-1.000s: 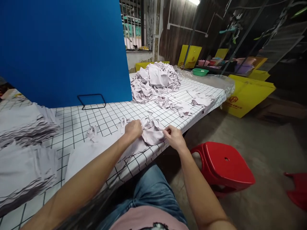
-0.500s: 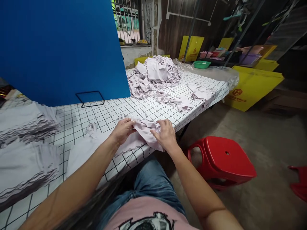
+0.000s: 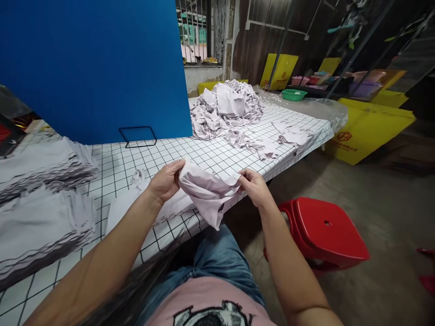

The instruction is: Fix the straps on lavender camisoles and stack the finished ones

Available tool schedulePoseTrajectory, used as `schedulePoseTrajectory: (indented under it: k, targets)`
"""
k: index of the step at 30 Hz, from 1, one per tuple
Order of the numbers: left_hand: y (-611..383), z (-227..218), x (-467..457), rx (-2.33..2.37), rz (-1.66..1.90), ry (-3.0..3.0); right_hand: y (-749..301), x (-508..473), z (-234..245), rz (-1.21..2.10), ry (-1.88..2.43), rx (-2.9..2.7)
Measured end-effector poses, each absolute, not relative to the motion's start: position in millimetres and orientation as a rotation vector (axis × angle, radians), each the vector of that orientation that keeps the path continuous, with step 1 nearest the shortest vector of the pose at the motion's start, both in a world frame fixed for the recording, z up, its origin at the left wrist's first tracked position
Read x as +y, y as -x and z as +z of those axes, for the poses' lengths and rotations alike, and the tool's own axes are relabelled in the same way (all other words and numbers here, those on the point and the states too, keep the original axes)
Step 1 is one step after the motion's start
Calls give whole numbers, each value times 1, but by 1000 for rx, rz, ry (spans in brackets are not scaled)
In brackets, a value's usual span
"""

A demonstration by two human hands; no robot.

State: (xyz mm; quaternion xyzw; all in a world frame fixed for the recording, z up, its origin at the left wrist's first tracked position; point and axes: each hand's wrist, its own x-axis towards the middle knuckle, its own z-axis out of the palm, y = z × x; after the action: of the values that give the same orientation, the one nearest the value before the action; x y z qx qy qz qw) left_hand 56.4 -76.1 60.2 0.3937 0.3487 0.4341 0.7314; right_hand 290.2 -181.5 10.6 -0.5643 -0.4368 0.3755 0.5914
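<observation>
A pale lilac-grey garment piece [image 3: 209, 188] is stretched between my two hands at the table's front edge, its lower corner hanging over the edge. My left hand [image 3: 167, 180] pinches its upper left corner. At the other end, my right hand [image 3: 254, 186] grips the upper right edge between thumb and fingers. Under and beside my left forearm, more pale fabric [image 3: 122, 206] lies flat on the table. To the left are two neat stacks of the same cloth, a nearer stack [image 3: 44, 226] and a farther stack [image 3: 44, 163].
A grid-patterned cloth covers the table [image 3: 176, 151]. A tall blue board [image 3: 98, 68] stands on it on a wire foot. Behind lies a heap of pale pieces [image 3: 231, 104], with several loose ones nearer. A red stool [image 3: 328, 231] and a yellow bag [image 3: 369, 129] are right.
My hands have moved apart and the bunched garment piece between them is now spread, its corner hanging lower. My right hand has shifted right. The view has turned slightly left.
</observation>
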Motion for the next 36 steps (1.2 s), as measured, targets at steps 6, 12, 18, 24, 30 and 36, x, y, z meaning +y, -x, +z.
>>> schedulePoseTrajectory:
  k: [6, 12, 18, 24, 30, 36]
  targets:
    - [-16, 74, -72, 820, 1092, -795, -252, -182, 37, 968, 1093, -1106]
    - [36, 77, -85, 937, 941, -993, -241, -176, 37, 1224, 892, -747]
    - [43, 55, -109, 691, 178, -1356, -228, -166, 50, 1365, 744, -638]
    - [38, 39, -127, 512, 748, -1033, -221, -156, 38, 1340, 914, -825]
    - [33, 37, -138, 584, 1117, -804, -207, -170, 18, 800, 1342, -1260]
    - [25, 36, -139, 628, 1095, -762, -171, -213, 30, 1041, 1071, -1235]
